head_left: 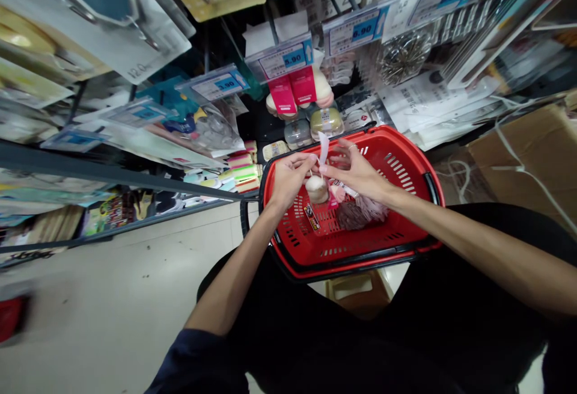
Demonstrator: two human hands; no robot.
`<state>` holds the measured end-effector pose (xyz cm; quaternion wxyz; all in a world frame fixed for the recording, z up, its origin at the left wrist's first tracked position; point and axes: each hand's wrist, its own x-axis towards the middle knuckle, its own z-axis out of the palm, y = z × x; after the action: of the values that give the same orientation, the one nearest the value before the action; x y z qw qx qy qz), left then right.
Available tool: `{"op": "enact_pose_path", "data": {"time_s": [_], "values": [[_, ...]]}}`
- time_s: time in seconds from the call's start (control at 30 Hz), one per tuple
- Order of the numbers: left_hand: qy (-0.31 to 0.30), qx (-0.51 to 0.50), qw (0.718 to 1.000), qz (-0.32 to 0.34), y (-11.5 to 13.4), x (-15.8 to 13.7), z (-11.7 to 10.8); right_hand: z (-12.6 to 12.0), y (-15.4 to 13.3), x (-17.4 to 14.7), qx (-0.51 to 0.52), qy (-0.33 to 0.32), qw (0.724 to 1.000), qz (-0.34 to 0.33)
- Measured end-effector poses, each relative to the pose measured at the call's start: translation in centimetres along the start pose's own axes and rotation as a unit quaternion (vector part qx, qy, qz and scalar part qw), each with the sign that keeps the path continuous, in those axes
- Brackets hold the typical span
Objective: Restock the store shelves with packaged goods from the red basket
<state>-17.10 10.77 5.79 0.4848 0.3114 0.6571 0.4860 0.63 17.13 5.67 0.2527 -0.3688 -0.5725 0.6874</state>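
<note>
Both hands are over the inside of a red shopping basket (311,249). My left hand (295,174) pinches the thin cord of a small whitish sponge-like item (317,190), which hangs just below the fingers. A white paper tag (323,147) stands up between the hands. My right hand (354,171) has its thumb and forefinger closed at the tag's lower end, its other fingers loosely raised. Behind, in the basket, lie greyish-mauve bundled mesh bath puffs (354,215), a pink item (336,194) and a small dark label (311,217).
Shelf hooks with packaged goods and price tags (288,60) rise ahead. Sponges on pink cards (300,90) and boxed items (327,122) are beyond the basket. A cardboard box (527,159) stands at right. Pale floor tiles (135,298) spread at left.
</note>
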Motion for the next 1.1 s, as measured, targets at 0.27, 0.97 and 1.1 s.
{"op": "enact_pose_path", "data": {"time_s": [0.27,0.97,1.1], "values": [[-0.028,-0.002,0.998,0.056,1.3,-1.1,0.9,0.2,-0.5,-1.4,-0.243,0.043,0.952,-0.18],[0.008,0.075,0.979,0.188,1.0,-0.6,0.3,-1.6,-0.6,0.4,-0.364,0.042,0.886,-0.283],[0.016,0.073,0.98,0.184,1.1,-0.6,0.2,-1.9,-1.0,0.6,-0.421,0.089,0.844,-0.319]]}}
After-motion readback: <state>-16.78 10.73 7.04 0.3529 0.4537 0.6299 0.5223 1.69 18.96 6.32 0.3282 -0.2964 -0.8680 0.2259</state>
